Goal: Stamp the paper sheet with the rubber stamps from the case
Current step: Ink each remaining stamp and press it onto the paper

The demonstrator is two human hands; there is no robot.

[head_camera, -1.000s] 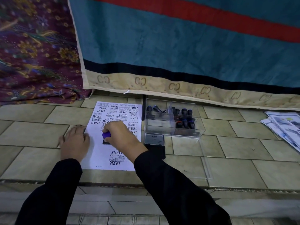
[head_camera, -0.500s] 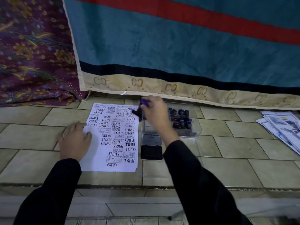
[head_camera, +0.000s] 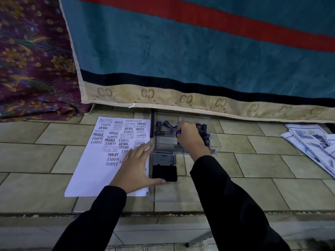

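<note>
A white paper sheet (head_camera: 94, 169) lies on the tiled floor, its upper half covered with black stamp prints. My left hand (head_camera: 135, 167) rests flat and open on its right side, the thumb reaching toward the open black ink pad (head_camera: 164, 172). To the right stands a clear plastic case (head_camera: 214, 142) holding several dark rubber stamps (head_camera: 160, 126). My right hand (head_camera: 189, 136) is inside the case, closed around a purple-handled stamp (head_camera: 178, 132).
A teal, red-striped cloth with a beige border (head_camera: 181, 98) hangs along the back. A patterned maroon fabric (head_camera: 32, 69) lies at far left. Printed papers (head_camera: 311, 142) are piled at the right edge. A floor step runs below my arms.
My right hand lifted the purple stamp off the sheet and carried it right into the case. My left hand slid from the sheet's left edge to its right side.
</note>
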